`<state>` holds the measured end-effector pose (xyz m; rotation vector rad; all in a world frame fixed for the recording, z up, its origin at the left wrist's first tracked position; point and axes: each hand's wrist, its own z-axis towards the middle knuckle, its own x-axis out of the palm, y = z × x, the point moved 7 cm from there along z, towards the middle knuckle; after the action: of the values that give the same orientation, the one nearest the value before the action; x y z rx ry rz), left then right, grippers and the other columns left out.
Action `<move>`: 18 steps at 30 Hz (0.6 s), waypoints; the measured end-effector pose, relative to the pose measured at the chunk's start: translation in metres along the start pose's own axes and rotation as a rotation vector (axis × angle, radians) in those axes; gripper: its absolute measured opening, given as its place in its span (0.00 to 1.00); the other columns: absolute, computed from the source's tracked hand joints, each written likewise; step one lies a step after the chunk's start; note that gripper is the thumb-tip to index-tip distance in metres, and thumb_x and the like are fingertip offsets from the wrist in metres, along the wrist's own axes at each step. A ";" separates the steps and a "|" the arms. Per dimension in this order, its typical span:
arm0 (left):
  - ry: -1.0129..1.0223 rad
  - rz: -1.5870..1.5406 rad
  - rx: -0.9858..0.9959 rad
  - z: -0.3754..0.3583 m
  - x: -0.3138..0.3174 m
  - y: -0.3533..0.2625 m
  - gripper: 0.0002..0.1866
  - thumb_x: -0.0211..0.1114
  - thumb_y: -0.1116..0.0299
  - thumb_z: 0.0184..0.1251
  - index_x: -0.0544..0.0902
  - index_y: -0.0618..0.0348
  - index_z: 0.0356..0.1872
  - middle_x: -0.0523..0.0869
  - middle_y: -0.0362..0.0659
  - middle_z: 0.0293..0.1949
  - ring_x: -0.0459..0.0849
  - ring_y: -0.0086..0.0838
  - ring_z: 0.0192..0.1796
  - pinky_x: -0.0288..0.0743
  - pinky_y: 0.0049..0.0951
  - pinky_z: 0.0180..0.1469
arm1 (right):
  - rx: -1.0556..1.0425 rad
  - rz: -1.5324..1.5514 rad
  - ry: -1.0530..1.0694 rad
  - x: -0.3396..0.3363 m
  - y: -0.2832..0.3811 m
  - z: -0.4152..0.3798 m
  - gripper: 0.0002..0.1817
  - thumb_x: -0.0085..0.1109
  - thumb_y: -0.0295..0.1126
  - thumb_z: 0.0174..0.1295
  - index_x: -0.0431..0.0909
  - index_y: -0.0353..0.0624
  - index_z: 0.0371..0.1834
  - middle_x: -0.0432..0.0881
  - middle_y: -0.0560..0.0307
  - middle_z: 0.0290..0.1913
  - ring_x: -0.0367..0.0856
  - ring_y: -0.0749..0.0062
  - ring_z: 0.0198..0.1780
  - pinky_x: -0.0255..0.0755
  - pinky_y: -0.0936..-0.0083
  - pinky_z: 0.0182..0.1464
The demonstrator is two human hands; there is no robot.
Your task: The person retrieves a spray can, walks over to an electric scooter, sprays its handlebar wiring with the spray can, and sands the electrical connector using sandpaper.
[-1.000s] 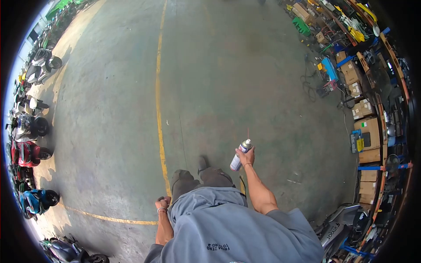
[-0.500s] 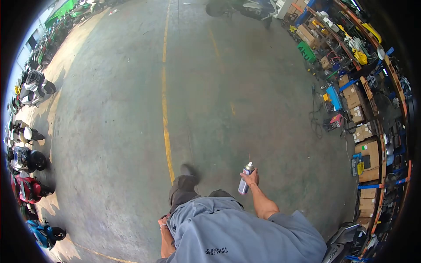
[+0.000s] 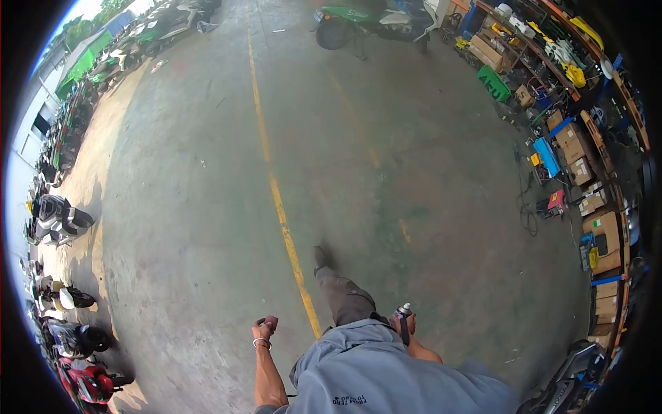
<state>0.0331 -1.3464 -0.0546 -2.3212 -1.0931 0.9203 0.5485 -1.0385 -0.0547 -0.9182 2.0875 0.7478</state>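
Observation:
My right hand (image 3: 411, 322) is closed around a spray can (image 3: 404, 310), which stands roughly upright close to my right hip. My forearm is partly behind my grey shirt (image 3: 386, 376). Out to the left, my left hand (image 3: 261, 329) grips a small reddish-brown block (image 3: 272, 322); its exact kind is too small to tell. A pale band circles that wrist. Both hands hang in the air over the floor, on either side of my stretched leg (image 3: 345, 298).
Green-grey floor (image 3: 186, 228) with a yellow line (image 3: 279, 207) runs ahead. Motorcycles (image 3: 58, 219) line the left side, and a green motorcycle (image 3: 372, 21) stands at the far end. Shelves with cardboard boxes (image 3: 607, 241) flank the right, with a cable (image 3: 527, 214) on the floor.
My left hand has swung forward and out from my side, showing the block. My right hand has drawn back toward my body with the can. The surroundings have shifted as I walk.

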 end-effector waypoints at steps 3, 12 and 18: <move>-0.049 -0.061 -0.079 0.063 0.012 -0.056 0.22 0.60 0.81 0.52 0.82 0.74 0.52 0.87 0.58 0.42 0.89 0.43 0.41 0.87 0.40 0.37 | -0.138 0.044 -0.035 0.009 0.177 0.051 0.55 0.82 0.51 0.32 0.62 0.37 0.64 0.80 0.36 0.57 0.81 0.41 0.58 0.75 0.54 0.61; -0.150 0.022 -0.174 0.196 0.021 -0.251 0.20 0.59 0.74 0.49 0.84 0.77 0.44 0.89 0.55 0.39 0.89 0.37 0.40 0.82 0.37 0.40 | -0.773 0.397 -0.018 -0.065 0.759 0.033 0.44 0.79 0.50 0.42 0.66 0.37 0.57 0.81 0.38 0.52 0.81 0.41 0.55 0.75 0.53 0.56; -0.070 0.691 0.043 0.355 0.051 -0.332 0.13 0.60 0.71 0.57 0.86 0.74 0.30 0.89 0.51 0.32 0.89 0.35 0.36 0.80 0.34 0.37 | -0.815 0.443 -0.010 -0.021 0.956 0.089 0.43 0.79 0.49 0.41 0.68 0.37 0.56 0.82 0.39 0.51 0.82 0.43 0.53 0.74 0.54 0.56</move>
<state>-0.3673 -1.0743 -0.1216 -2.6831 -0.2591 1.2441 -0.1619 -0.4145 0.1146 -0.8353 1.9954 1.9155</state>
